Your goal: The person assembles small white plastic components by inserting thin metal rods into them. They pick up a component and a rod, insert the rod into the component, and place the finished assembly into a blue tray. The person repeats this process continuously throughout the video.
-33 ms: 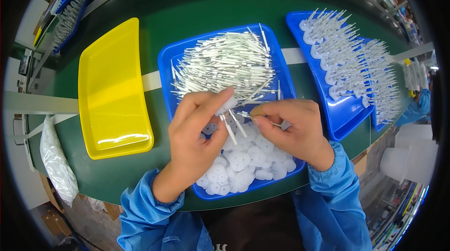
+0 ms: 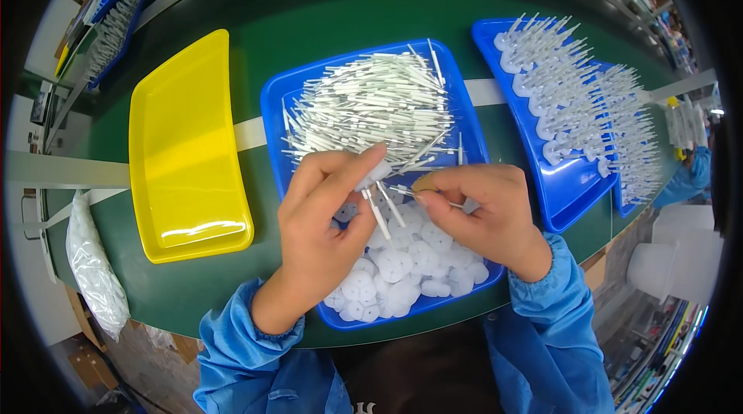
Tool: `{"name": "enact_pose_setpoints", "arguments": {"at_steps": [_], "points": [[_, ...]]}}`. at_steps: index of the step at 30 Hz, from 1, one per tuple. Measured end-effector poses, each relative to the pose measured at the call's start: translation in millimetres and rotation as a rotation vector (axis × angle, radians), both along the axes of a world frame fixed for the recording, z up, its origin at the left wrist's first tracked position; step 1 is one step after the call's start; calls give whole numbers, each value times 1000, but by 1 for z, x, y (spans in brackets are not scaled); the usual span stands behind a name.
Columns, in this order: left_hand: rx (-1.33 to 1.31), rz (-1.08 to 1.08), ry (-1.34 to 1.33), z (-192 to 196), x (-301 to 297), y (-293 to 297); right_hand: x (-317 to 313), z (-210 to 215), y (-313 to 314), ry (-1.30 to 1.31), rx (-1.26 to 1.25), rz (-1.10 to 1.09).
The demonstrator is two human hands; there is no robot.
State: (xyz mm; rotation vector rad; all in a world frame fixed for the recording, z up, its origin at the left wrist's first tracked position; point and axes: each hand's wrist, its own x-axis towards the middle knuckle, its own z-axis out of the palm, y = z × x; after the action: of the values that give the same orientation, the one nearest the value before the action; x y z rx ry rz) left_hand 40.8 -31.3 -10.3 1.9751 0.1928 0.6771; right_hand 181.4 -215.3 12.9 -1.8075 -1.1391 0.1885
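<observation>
Between thumb and fingers, my left hand [image 2: 317, 209] pinches a translucent white plastic disc [image 2: 376, 175]; thin white rods [image 2: 378, 215] stick out of it downward. My right hand [image 2: 487, 209] is closed on another thin white rod [image 2: 402, 190], whose end points at the disc, though whether it touches cannot be made out. Both hands hover over a blue tray [image 2: 272, 116]. A heap of loose white rods [image 2: 371, 104] fills its far part, and a pile of white lobed discs [image 2: 396, 267] lies in its near part, partly hidden by my hands.
On the left lies a yellow tray [image 2: 182, 143]. At right, blue trays [image 2: 569, 201] hold rows of discs with upright rods [image 2: 561, 89]. A clear plastic bag [image 2: 94, 275] rests at the left table edge. White tubs [image 2: 673, 255] and a person's blue sleeve [image 2: 689, 178] are beyond the right edge.
</observation>
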Motion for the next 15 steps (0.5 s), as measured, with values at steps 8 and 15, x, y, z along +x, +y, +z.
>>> {"name": "enact_pose_setpoints", "arguments": {"at_steps": [8, 15], "points": [[-136, 0, 40, 3, 2, -3, 7, 0, 0, -187, -32, 89], [-191, -47, 2, -1, 1, 1, 8, 0, 0, -131, 7, 37]]}}
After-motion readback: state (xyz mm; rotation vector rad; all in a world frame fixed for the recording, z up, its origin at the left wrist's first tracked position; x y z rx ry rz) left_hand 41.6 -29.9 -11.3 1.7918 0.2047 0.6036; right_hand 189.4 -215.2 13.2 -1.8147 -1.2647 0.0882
